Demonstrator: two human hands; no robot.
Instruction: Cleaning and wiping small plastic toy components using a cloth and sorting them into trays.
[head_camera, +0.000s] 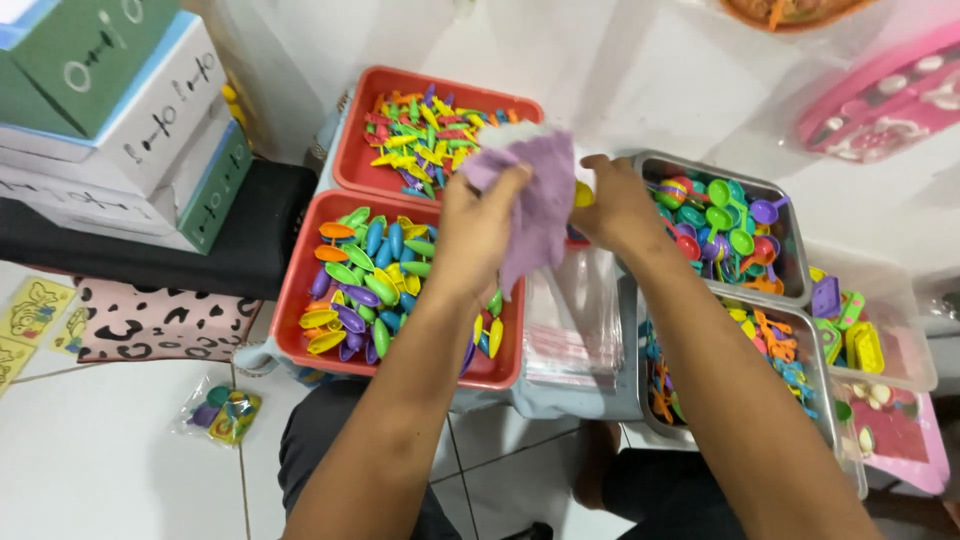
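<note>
My left hand is closed on a purple cloth, held above the near red tray of coloured oval plastic pieces. Right of the cloth, my right hand grips a small yellow round piece that shows between hand and cloth. Both hands hover over a stack of clear plastic bags. Behind them a second red tray holds thin multicoloured plastic pieces.
A metal tray of small coloured spoons is at right, another metal tray of small toys below it, and a clear box beyond. Stacked cardboard boxes stand at left. A filled small bag lies on the tile floor.
</note>
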